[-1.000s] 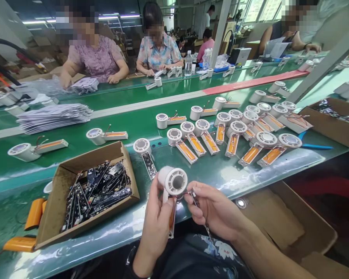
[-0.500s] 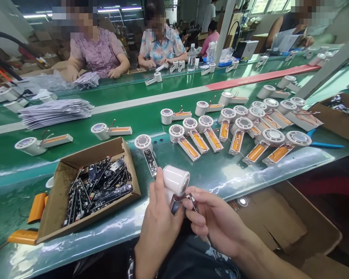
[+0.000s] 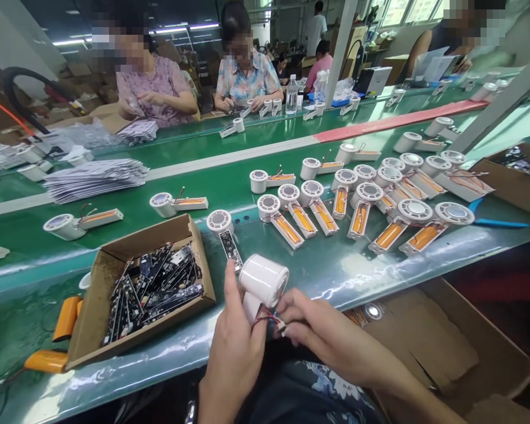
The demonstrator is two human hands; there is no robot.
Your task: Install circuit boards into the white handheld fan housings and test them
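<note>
My left hand [image 3: 236,344] is wrapped round the handle of a white device with a round head [image 3: 264,279], its index finger stretched up beside the head. Red and dark wires with a small white connector [image 3: 281,325] come out of the handle's open side. My right hand [image 3: 311,324] pinches at the wires and connector, thumb and fingers closed near them. Just beyond my left fingertip, another white device [image 3: 219,221] lies with a black circuit board [image 3: 231,249] on its handle.
An open cardboard box [image 3: 203,256] of circuit boards stands left, beside orange batteries [image 3: 66,318]. Several white devices [image 3: 369,193] with orange batteries lie right. Paper sheets [image 3: 95,179] are stacked farther back. A large carton [image 3: 446,341] is below right. People sit across the bench.
My right hand has turned and its fingers now pinch near the wires and connector, where a dark part showed before. The device has tilted slightly. The view has shifted a little.
</note>
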